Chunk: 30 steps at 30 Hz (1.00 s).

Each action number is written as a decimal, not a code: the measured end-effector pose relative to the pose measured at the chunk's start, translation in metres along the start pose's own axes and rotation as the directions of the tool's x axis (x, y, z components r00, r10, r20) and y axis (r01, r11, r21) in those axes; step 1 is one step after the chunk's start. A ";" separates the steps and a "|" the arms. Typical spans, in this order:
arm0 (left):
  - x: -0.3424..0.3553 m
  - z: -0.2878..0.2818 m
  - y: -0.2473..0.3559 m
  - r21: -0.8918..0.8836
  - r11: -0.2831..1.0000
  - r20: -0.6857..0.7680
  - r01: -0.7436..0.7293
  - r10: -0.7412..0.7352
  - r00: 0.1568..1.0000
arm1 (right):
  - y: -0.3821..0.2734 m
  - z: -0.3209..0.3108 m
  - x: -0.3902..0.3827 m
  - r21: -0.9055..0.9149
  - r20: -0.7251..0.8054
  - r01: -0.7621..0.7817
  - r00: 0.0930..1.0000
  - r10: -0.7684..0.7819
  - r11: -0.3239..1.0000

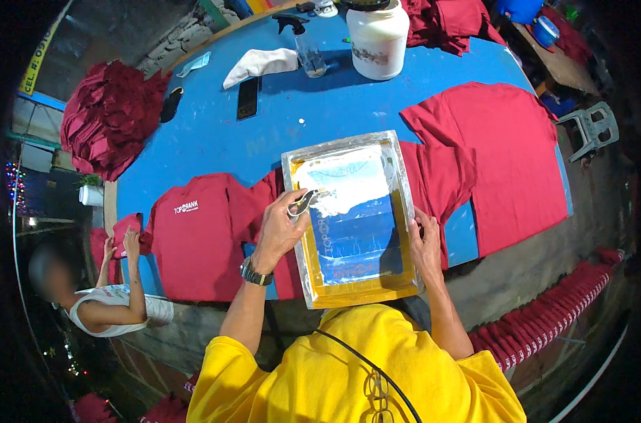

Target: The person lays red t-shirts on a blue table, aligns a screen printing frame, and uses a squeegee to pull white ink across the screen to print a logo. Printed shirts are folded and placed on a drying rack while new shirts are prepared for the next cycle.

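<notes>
In front of me a screen-printing frame [350, 297] lies tilted over a maroon shirt, its lower end close to my body. White ink [348, 173] covers the upper part of its mesh, and the lower part shows blue with faint lettering. My left hand [279, 227] is at the frame's left side, closed around a small dark-and-silver tool [304, 203] whose kind I cannot make out. On the right rim, my right hand [426, 242] grips the frame with thumb and fingers. Part of the shirt under it is hidden.
Maroon shirts lie flat at right [510, 169] and left [200, 222] on the blue table [278, 141]. Beyond stand a white tub [379, 42], a spray bottle [309, 53], a phone [248, 97] and a shirt pile [112, 120]. At far left a person [116, 303] handles cloth.
</notes>
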<state>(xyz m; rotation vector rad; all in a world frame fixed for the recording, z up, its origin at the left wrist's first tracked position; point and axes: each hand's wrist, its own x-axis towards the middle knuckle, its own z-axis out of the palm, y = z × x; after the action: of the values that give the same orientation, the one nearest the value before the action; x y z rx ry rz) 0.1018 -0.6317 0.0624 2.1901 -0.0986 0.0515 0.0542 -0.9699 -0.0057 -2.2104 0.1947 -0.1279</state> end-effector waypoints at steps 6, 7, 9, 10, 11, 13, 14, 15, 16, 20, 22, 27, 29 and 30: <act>-0.006 0.001 0.032 0.208 0.938 0.175 -0.277 0.243 0.954 | -0.002 -0.001 -0.001 0.006 0.013 -0.043 0.999 0.043 0.999; -0.006 -0.003 0.034 0.224 0.931 0.241 -0.287 0.232 0.942 | -0.004 -0.002 -0.002 0.007 0.015 -0.049 0.999 0.049 0.999; -0.002 -0.012 0.036 0.249 0.917 0.362 -0.310 0.209 0.908 | -0.005 -0.003 -0.002 0.025 0.014 -0.059 0.998 0.059 0.998; 0.000 -0.015 0.036 0.269 0.898 0.386 -0.348 0.231 0.893 | -0.006 -0.003 -0.002 0.043 0.012 -0.061 0.998 0.061 0.997; 0.003 -0.019 0.035 0.289 0.875 0.403 -0.388 0.256 0.879 | -0.006 -0.002 -0.002 0.065 0.009 -0.058 0.998 0.058 0.996; 0.003 -0.021 0.033 0.333 0.834 0.425 -0.439 0.283 0.860 | -0.005 -0.001 -0.002 0.041 -0.001 -0.053 0.999 0.053 0.998; 0.002 -0.020 0.032 0.354 0.817 0.427 -0.455 0.291 0.856 | -0.004 0.000 -0.002 0.026 -0.007 -0.067 0.998 0.068 0.997; 0.000 -0.019 0.031 0.366 0.801 0.431 -0.474 0.305 0.849 | -0.003 0.000 -0.003 0.033 -0.008 -0.048 0.999 0.048 0.998; -0.003 -0.017 0.029 0.381 0.794 0.444 -0.474 0.293 0.847 | -0.002 0.001 -0.003 0.037 -0.005 -0.050 0.999 0.050 0.998; -0.008 -0.011 0.023 0.412 0.751 0.459 -0.516 0.317 0.830 | 0.001 0.003 -0.002 0.006 -0.032 -0.011 0.999 0.012 1.000; -0.009 -0.010 0.020 0.423 0.737 0.457 -0.528 0.329 0.826 | 0.001 0.003 -0.001 0.015 -0.021 -0.021 1.000 0.021 1.000; -0.011 -0.007 0.014 0.438 0.733 0.455 -0.521 0.319 0.831 | 0.001 0.001 0.000 0.016 -0.002 -0.032 0.999 0.032 0.999; -0.012 -0.008 0.013 0.434 0.742 0.435 -0.510 0.324 0.840 | 0.001 0.000 -0.001 0.020 0.008 -0.026 1.000 0.026 0.999; -0.013 -0.008 0.014 0.432 0.746 0.422 -0.506 0.329 0.845 | 0.001 -0.001 -0.001 0.021 0.014 -0.027 1.000 0.027 0.999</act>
<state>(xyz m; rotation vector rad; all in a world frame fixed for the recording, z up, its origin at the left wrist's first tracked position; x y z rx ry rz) 0.0878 -0.6322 0.0773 2.6706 -0.8722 -0.0274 0.0535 -0.9709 -0.0061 -2.1864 0.2146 -0.0999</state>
